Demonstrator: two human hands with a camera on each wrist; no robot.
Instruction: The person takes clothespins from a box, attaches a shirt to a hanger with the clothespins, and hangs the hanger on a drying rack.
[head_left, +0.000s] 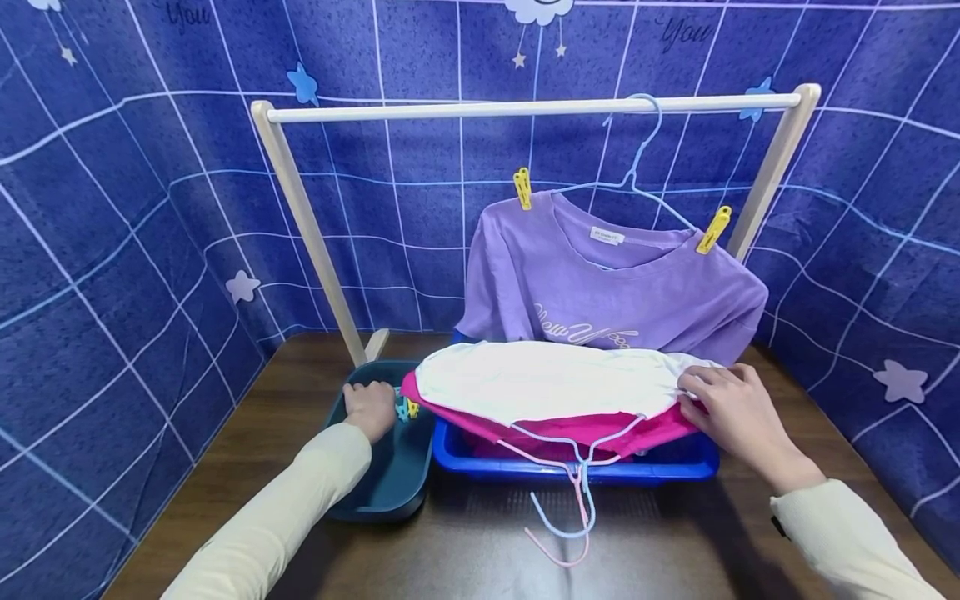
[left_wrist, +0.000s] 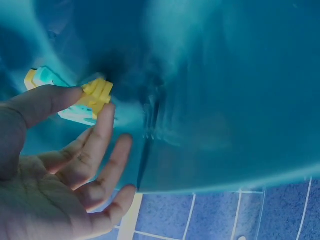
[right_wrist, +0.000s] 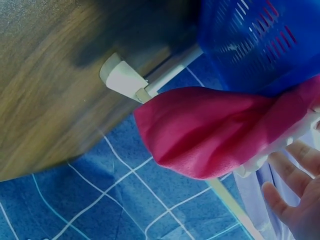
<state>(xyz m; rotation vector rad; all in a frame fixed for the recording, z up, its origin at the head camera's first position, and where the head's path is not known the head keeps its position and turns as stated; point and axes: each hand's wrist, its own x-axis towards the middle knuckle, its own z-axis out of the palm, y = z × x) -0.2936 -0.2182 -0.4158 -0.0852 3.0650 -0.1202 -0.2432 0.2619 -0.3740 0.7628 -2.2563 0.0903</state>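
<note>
My left hand (head_left: 369, 408) is down in the dark teal bin (head_left: 378, 507). In the left wrist view, its thumb and index finger pinch a yellow clothespin (left_wrist: 97, 94), with a light teal clothespin (left_wrist: 75, 114) just behind. My right hand (head_left: 731, 410) holds the right edge of a white garment (head_left: 543, 379); the right wrist view cuts off its thumb. Under the white cloth lies a bright pink garment (head_left: 480, 427), its end (right_wrist: 200, 132) sagging beside the basket. A blue hanger (head_left: 581, 471) and a pink hanger (head_left: 576, 500) stick out of the garments toward me.
Beneath the garments stands a blue basket (head_left: 573, 472). Behind, a purple shirt (head_left: 517, 267) hangs from a white rail (head_left: 450, 110) on a light blue hanger (head_left: 633, 175), with yellow clothespins (head_left: 522, 189) at both shoulders. Wooden posts (head_left: 307, 225) carry the rail on the brown table (head_left: 480, 550).
</note>
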